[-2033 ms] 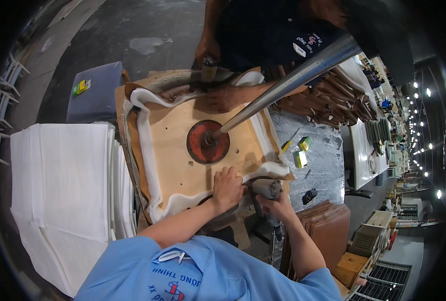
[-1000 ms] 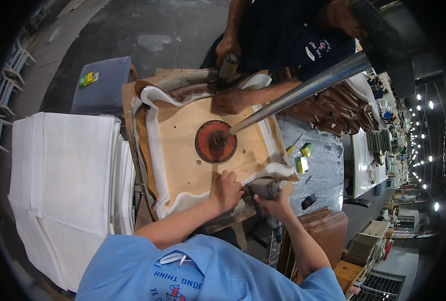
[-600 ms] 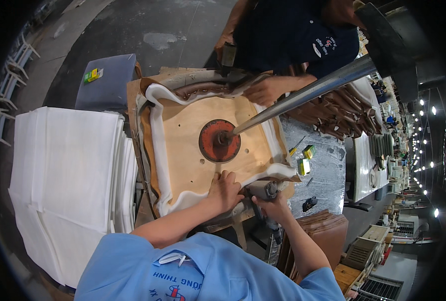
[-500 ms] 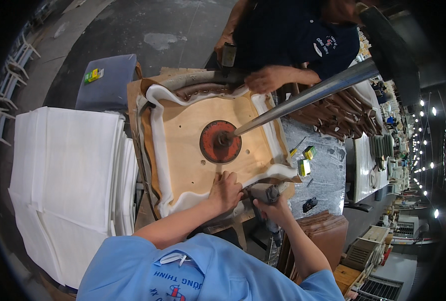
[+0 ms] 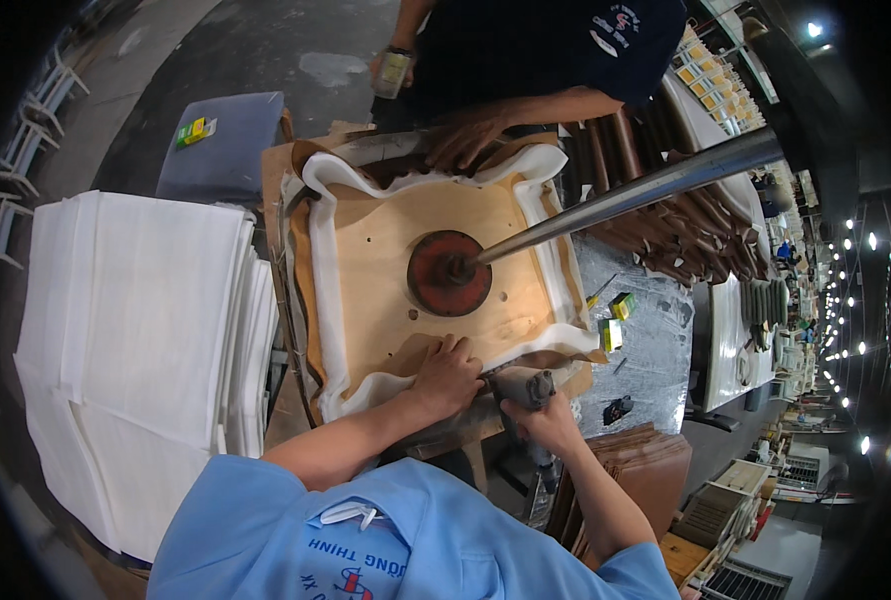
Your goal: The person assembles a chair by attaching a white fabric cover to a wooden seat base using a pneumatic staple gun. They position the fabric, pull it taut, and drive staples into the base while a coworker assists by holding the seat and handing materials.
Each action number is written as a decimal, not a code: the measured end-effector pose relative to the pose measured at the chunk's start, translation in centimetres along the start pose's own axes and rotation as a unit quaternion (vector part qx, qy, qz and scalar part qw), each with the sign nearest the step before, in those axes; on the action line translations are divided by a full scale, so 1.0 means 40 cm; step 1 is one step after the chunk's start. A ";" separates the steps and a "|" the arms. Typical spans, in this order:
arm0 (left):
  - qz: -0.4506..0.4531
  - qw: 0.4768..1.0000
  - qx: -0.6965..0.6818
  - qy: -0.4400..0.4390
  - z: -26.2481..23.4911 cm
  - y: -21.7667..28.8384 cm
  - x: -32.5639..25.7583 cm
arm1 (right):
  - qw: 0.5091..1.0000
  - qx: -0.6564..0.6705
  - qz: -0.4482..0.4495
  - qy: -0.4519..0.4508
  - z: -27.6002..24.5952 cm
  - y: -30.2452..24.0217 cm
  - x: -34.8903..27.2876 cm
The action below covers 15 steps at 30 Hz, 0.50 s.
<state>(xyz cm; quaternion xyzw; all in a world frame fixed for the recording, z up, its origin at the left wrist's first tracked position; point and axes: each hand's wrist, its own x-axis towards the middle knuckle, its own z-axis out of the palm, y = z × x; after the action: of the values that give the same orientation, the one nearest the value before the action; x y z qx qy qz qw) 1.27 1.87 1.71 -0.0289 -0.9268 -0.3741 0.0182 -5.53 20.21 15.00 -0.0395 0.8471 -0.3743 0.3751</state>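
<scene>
A square wooden seat panel lies in front of me, with white padding and a brown cover standing up round its edges. My left hand is closed on the near edge, pressing the folded cover and padding against the wood. What its fingertips pinch is partly hidden. In my right hand is a pneumatic staple gun, its nose at the near edge just right of my left hand. A red round disc on a slanting metal rod rests on the panel's middle.
Across the panel, a co-worker's hand lies on the far edge; the other holds a staple gun. White padding sheets are stacked at left. Small yellow-green boxes sit on the right table, with brown covers piled behind.
The co-worker's hand has moved left onto the far edge, and their staple gun has been lifted away to the left. My hands keep nearly the same place at the near edge.
</scene>
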 end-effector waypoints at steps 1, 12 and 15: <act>0.003 1.000 0.002 0.010 -0.002 -0.002 0.004 | 1.000 0.009 0.001 -0.006 0.006 0.002 -0.001; -0.021 0.998 -0.037 0.048 -0.016 -0.001 -0.019 | 1.000 0.000 -0.002 -0.004 0.020 0.005 -0.006; -0.029 0.997 -0.052 0.057 -0.007 -0.004 -0.021 | 0.999 0.034 -0.005 -0.016 0.038 0.007 -0.013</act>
<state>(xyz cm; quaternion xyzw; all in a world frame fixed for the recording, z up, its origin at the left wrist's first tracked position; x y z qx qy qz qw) 2.11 1.51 1.75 0.0186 -0.9039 -0.4234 0.0586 -4.06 19.68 14.45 -0.0370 0.8274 -0.4044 0.3880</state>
